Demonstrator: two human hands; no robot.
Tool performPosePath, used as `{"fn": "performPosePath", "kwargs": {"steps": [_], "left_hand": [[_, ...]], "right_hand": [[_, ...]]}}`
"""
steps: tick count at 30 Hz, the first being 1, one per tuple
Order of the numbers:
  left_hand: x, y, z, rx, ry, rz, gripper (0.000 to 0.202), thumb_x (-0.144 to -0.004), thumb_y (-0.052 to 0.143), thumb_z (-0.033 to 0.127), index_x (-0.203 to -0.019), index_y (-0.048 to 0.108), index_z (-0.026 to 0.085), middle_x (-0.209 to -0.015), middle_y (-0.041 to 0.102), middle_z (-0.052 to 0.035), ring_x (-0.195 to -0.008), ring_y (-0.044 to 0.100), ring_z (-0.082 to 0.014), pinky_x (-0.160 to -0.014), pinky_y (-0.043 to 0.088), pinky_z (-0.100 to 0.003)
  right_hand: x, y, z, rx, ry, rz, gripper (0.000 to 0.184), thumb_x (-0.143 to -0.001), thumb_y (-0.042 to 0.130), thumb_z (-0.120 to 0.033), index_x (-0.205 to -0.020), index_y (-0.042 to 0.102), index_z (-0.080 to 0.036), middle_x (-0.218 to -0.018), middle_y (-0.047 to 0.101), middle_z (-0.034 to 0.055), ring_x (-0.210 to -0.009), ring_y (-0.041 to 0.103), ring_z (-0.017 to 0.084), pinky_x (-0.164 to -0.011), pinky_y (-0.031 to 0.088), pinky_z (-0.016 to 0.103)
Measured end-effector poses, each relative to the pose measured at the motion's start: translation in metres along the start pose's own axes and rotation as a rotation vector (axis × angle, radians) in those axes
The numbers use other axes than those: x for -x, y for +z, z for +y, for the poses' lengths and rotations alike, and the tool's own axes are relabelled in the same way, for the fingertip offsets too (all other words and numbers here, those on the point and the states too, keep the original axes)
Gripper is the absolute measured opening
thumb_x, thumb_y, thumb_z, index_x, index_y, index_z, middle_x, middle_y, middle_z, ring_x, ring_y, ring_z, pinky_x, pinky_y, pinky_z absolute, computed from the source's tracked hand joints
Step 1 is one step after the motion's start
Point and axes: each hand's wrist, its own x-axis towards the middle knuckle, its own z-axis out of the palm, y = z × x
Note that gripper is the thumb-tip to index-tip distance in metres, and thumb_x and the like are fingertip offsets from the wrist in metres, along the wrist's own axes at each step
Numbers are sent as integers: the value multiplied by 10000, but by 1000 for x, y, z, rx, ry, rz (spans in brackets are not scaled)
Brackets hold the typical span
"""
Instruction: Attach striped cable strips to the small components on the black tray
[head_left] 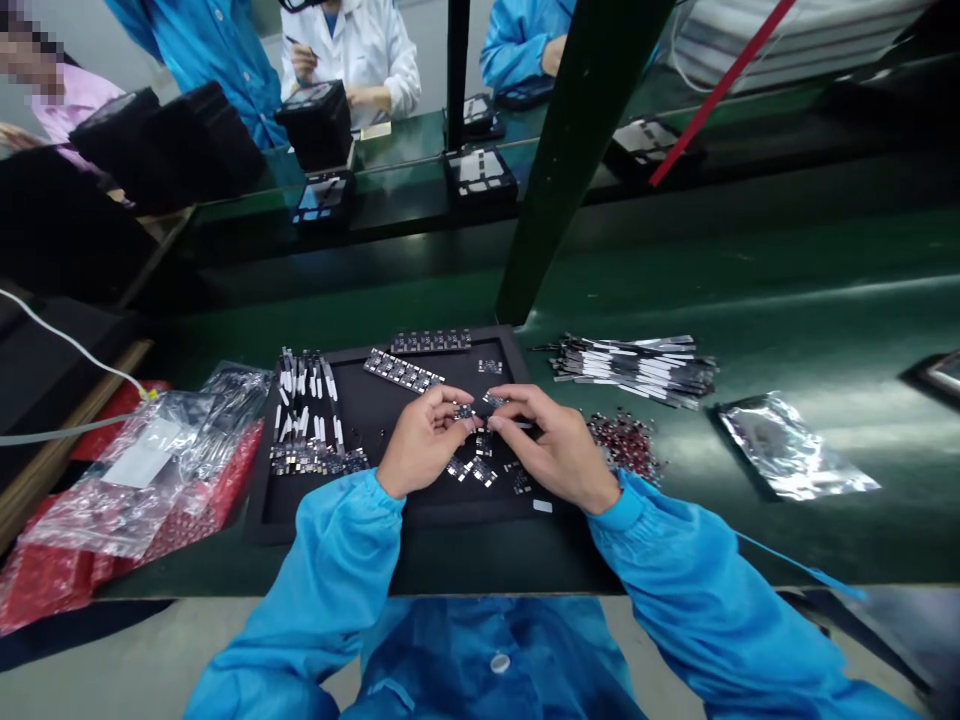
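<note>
Both hands are close together above a black tray (315,510). My left hand (424,440) pinches a small circuit board (463,411) between thumb and fingertips. My right hand (555,445) is closed beside it, its fingertips at another small board (493,398). Below the fingers lie several loose small circuit boards (480,470). Two circuit board panels, one tilted (403,371) and one straight (431,342), rest at the tray's far side. Strips with white parts (307,385) and rows of small boards (311,460) fill the tray's left side.
Right of the tray lie a bundle of black-and-white strips (637,370), a pile of small red-and-black parts (626,445) and a silver bag (795,445). Clear plastic bags (142,460) and red bubble wrap (56,585) lie left. A green post (574,160) rises behind; co-workers sit beyond.
</note>
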Motion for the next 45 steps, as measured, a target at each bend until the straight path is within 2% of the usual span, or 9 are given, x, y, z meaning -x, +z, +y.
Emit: {"fn": "performPosePath", "kwargs": {"steps": [5, 11, 15, 24, 37, 45], "left_hand": [[1, 2, -3, -34, -38, -46, 223, -862, 624, 142, -1085, 622, 134, -873, 734, -66, -848, 715, -181, -700, 505, -257], [1, 3, -7, -101, 11, -39, 190, -857, 665, 213, -1028, 675, 134, -961, 728, -79, -899, 691, -190, -787, 529, -293], [3, 3, -8, -110, 20, -52, 213, -856, 694, 270, -1024, 688, 139, -929, 714, -72, -855, 671, -180, -747, 527, -281], [3, 3, -8, -106, 64, -15, 226, -845, 734, 345, -964, 722, 154, -860, 715, -52, -767, 646, -157, -693, 511, -261], [5, 3, -6, -199, 108, 29, 192, -855, 723, 327, -959, 765, 170, -882, 753, -62, -785, 679, -186, -702, 526, -284], [6, 4, -6, -290, 204, 52, 153, -879, 695, 305, -930, 762, 176, -846, 742, -49, -697, 626, -147, -624, 468, -254]], "right_hand": [[5, 7, 1, 10, -6, 47, 336, -949, 571, -203, -1280, 539, -251, -883, 752, 19, -913, 708, 230, -760, 565, 351], [8, 15, 3, 75, -157, 112, 385, -939, 596, -164, -1302, 516, -263, -879, 746, 17, -838, 703, 214, -796, 560, 384], [6, 15, 4, 87, -230, 133, 414, -939, 591, -131, -1319, 497, -264, -860, 744, 21, -842, 706, 222, -804, 552, 412], [6, 13, 5, 100, -258, 145, 389, -946, 571, -137, -1307, 505, -265, -829, 746, 19, -768, 695, 220, -799, 541, 444], [5, 8, 5, 105, -305, 114, 419, -945, 570, -116, -1333, 497, -255, -850, 757, 29, -725, 673, 208, -814, 515, 441], [5, 8, 5, 99, -324, 121, 454, -934, 579, -112, -1351, 496, -269, -856, 762, 25, -700, 658, 214, -809, 511, 454]]}}
